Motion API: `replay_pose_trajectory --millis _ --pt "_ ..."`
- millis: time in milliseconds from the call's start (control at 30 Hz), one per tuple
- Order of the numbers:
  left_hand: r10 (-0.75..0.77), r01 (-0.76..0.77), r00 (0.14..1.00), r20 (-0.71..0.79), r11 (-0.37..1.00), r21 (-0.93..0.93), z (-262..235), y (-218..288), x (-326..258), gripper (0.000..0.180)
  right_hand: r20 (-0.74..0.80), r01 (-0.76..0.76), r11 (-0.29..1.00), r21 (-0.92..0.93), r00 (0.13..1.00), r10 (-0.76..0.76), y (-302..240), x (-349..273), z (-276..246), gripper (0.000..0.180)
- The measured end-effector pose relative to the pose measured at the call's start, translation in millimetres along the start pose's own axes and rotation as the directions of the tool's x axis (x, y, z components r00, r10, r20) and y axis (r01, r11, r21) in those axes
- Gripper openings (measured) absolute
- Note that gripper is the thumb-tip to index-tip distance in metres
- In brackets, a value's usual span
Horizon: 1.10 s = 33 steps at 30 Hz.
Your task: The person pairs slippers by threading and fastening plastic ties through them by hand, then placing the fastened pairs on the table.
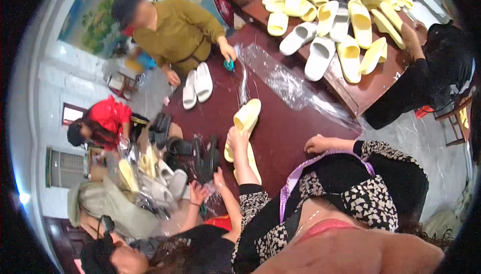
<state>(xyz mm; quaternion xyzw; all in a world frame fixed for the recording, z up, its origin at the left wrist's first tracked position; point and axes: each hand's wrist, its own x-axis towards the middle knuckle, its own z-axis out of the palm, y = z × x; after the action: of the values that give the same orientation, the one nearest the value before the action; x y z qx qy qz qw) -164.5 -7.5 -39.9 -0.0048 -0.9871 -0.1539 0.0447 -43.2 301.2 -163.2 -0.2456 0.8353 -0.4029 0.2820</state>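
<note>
My left hand is closed round the middle of a pale yellow slide slipper, tilted over the dark red table. A second yellow slipper shows beneath my left wrist, partly hidden by the forearm. My right hand rests at the table's near right edge, its fingers curled in with nothing visible in them. Clear plastic bags lie across the table beyond both hands. A pair of white slippers stands on the table at the far left, before a person in olive green.
Yellow slippers and white ones are heaped on a brown table at the upper right, where a black-sleeved person reaches in. Several dark slippers and bagged pairs crowd the left, with a person in red and another at lower left.
</note>
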Motion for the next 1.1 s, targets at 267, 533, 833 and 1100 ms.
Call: replay_pose_trajectory --millis 267,533,833,1100 --pt "0.091 -0.093 0.988 0.123 0.995 0.019 9.3 -6.1 42.5 0.03 0.003 0.03 0.998 -0.055 1.0 -0.03 -19.2 12.2 -4.9 0.026" --pt "-0.177 0.016 0.979 -0.098 0.549 -0.835 -25.4 69.5 35.8 0.02 -0.13 -0.055 0.979 0.198 0.988 0.082 -59.4 2.2 -29.2 0.051" --pt "-0.54 -0.031 0.811 0.225 -0.424 -0.905 5.6 86.7 -17.3 0.013 -0.631 0.35 0.919 0.183 0.758 -0.163 -142.4 2.4 -56.1 0.057" --pt "-0.418 0.109 0.814 0.403 -0.571 -0.813 47.5 42.6 -22.4 0.021 -0.597 0.194 0.976 0.098 0.796 -0.098 -134.0 -9.0 -58.8 0.031"
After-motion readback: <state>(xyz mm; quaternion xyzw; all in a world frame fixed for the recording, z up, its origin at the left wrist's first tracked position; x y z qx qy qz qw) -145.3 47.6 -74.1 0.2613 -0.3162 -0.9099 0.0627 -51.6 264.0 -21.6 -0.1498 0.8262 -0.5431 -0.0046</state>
